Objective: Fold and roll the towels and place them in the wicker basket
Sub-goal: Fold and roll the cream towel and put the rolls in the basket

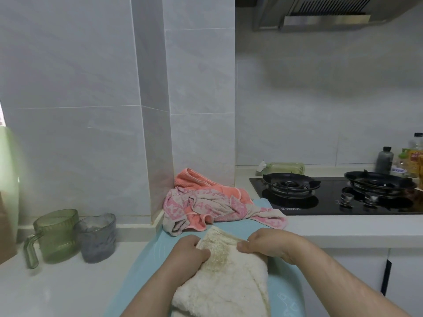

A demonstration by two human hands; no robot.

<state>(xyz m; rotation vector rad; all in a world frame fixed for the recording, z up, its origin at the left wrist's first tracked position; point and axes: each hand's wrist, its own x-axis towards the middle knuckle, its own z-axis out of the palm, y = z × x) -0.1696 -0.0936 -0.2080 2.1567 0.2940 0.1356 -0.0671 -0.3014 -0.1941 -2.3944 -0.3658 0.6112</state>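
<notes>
Cream towel pinched by our left hand and right hand; we fold evenly, edges matched, nearside of the pink towel.

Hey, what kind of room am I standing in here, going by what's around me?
Most likely a home kitchen. A black gas hob with two burners sits in the white counter, a range hood hangs above it, and bottles that look like oils or condiments stand by the tiled wall.

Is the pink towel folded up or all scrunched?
Scrunched. The pink towel lies in a wrinkled heap over the orange towel, one end trailing toward the stove.
</notes>
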